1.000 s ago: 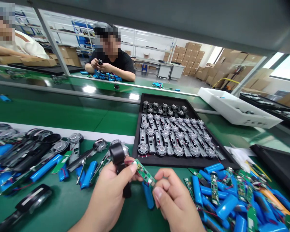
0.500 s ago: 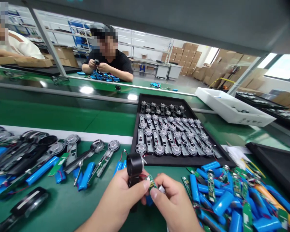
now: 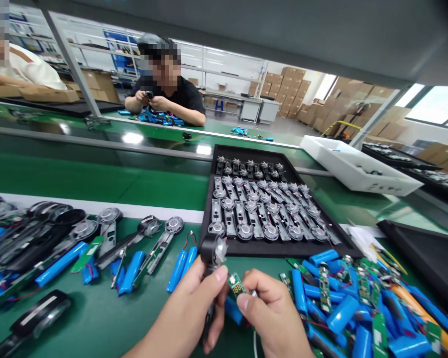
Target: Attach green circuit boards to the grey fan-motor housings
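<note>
My left hand [image 3: 192, 308] is closed around a black fan unit [image 3: 209, 251], its round head sticking up above my thumb with clear blades on the right side. Between thumb and fingers, my right hand [image 3: 272, 311] pinches a small green circuit board [image 3: 236, 286] that shows yellow digits. A blue battery [image 3: 233, 311] hangs between the two hands, below the board. From under my right hand a white cable [image 3: 255, 343] runs down. The board is close to my left thumb, with a small gap between them.
Ahead stands a black tray [image 3: 208, 211] with rows of grey fan parts. Blue batteries and boards [image 3: 343, 313] are heaped at right; fan units [image 3: 52, 233] lie at left. A white foam box [image 3: 377, 181] is at back right. A person [image 3: 171, 99] works across the bench.
My hands have moved slightly apart. The fan unit has turned, showing its clear blades, and the board's digits are now more exposed.
</note>
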Demonstrator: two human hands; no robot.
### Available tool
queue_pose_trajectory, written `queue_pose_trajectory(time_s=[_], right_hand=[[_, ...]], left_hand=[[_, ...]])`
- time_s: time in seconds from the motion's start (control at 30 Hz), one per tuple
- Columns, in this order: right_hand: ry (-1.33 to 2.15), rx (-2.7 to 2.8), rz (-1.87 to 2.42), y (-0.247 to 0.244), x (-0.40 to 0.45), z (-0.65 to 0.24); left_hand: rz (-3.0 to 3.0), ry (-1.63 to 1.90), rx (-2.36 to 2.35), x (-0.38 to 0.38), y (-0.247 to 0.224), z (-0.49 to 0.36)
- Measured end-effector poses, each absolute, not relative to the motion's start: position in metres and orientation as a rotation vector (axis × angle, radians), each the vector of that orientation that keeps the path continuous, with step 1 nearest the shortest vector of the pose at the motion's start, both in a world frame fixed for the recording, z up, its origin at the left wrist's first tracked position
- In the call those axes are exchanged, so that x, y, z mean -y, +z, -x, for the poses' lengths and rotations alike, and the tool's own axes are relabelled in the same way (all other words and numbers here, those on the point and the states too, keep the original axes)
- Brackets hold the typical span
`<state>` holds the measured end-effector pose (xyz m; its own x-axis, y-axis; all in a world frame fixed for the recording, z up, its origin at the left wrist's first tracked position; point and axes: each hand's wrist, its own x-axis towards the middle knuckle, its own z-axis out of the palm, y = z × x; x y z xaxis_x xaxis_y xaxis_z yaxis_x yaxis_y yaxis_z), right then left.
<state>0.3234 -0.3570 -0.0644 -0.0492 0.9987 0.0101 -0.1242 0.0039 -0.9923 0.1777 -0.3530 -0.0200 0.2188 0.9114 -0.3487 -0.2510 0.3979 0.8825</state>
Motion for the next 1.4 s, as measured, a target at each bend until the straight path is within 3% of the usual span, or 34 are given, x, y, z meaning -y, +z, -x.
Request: queue_pose_trajectory(time_s=[0.2,0.33,0.6,1.4], right_hand=[[1.237,1.103,1.051,-0.065,0.359,-0.317],[1.381,1.081,0.941,-0.060,0.359,-0.315],[1.355,1.153,1.084,-0.035,0.358,-0.326],[1.303,1.255,1.026,-0.070,0.358,-0.326]], left_hand=[[-0.791,1.067,-0.921,0.348,-0.015,-0.178],[-0.739,1.065,-0.910,0.350,-0.017,-0.179],[-0.755,1.060,-0.929,0.350,-0.020,-0.180],[-0.666,1.077,-0.946,0.356,-0.016,-0.180]])
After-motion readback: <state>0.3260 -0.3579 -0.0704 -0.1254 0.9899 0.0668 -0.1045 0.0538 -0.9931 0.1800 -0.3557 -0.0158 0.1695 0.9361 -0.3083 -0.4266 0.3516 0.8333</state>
